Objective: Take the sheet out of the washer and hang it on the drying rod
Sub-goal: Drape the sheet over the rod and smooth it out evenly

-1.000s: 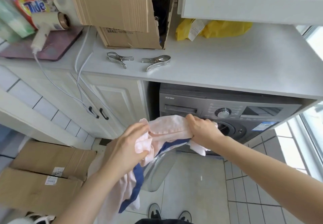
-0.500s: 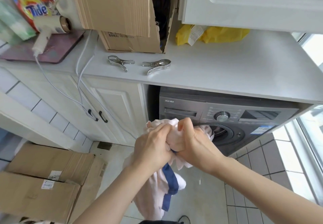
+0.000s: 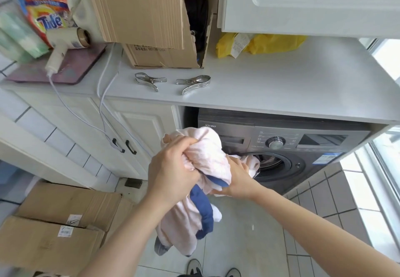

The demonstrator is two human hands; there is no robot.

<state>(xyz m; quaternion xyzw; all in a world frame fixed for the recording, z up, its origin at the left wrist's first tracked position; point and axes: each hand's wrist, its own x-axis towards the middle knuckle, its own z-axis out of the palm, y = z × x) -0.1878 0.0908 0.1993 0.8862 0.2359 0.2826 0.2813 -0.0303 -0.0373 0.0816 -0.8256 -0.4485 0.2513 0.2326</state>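
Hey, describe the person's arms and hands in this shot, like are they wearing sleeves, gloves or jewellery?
Both forearms are bare as far as the picture shows, with no sleeve in view. The left hand and the right hand wear no gloves. No watch, bracelet or ring shows on the parts in view, though cloth covers some of the fingers. Nail detail is too small to tell.

We see our left hand (image 3: 173, 173) and right hand (image 3: 236, 179) bare, forearms unsleeved, and grey-and-white sneakers (image 3: 194, 267) below.
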